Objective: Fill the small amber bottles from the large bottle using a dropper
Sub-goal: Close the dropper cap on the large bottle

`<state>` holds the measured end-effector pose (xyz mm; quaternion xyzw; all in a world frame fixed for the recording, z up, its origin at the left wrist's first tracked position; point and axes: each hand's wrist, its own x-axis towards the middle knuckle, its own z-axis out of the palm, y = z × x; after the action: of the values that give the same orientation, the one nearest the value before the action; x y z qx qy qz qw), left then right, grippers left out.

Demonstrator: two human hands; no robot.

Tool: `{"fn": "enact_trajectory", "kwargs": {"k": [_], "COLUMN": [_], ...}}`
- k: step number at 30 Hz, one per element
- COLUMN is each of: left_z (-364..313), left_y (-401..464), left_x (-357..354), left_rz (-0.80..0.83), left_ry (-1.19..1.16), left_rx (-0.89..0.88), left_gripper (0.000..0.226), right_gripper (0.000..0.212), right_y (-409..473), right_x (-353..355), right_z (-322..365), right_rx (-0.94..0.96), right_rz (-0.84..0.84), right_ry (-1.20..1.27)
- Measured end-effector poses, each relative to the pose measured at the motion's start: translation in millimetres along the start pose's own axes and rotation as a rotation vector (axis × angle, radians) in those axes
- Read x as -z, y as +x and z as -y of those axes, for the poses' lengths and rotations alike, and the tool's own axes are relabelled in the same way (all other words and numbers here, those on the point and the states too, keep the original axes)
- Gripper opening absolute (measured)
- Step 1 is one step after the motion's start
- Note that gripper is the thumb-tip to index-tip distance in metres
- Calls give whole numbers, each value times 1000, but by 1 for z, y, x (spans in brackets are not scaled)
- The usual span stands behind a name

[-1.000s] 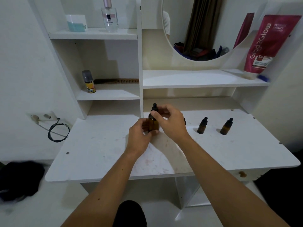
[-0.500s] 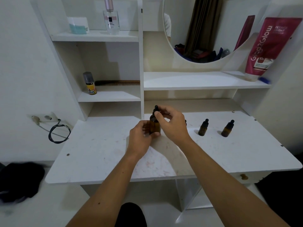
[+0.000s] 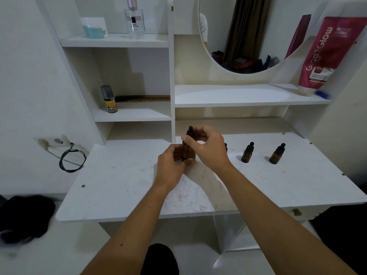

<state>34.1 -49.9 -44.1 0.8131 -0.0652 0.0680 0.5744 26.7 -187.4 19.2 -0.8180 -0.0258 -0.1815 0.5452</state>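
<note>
Hands meet mid-desk: left hand (image 3: 172, 162) wraps the large bottle (image 3: 188, 153) body, right hand (image 3: 206, 147) pinches its dropper cap (image 3: 190, 132). Risk: a jerky cap pull tips or spills it. Two small amber bottles (image 3: 247, 152) stand close right, elbow could topple them; left desk (image 3: 119, 175) side is open.

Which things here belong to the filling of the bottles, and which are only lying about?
For the job:
- large amber bottle, held by the left hand
- its dropper cap, pinched by the right hand
- two small amber bottles

Lying about:
- perfume bottle
- yellow spray can
- comb
- red tube
- black cable
</note>
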Motion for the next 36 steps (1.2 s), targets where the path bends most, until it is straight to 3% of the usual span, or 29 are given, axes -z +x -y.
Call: {"fn": "enact_trajectory", "kwargs": {"k": [6, 10, 15, 19, 36], "left_z": [0, 0, 2, 2, 3], "left_y": [0, 0, 1, 0, 2], "left_x": [0, 1, 1, 1, 0], "left_rz": [2, -5, -12, -4, -13], "left_ry": [-7, -1, 2, -12, -3], "left_rx": [-3, -11, -26, -18, -11], "left_gripper": [49, 46, 50, 48, 51], "right_gripper": [22, 35, 19, 27, 23], "right_y": [-1, 1, 4, 4, 9], "right_x": [2, 2, 8, 7, 11], "right_z": [-4, -4, -6, -7, -10], "right_rx": [-10, -36, -31, -29, -10], "right_rz": [35, 36, 76, 56, 102], "right_ry": [12, 82, 85, 109, 19]}}
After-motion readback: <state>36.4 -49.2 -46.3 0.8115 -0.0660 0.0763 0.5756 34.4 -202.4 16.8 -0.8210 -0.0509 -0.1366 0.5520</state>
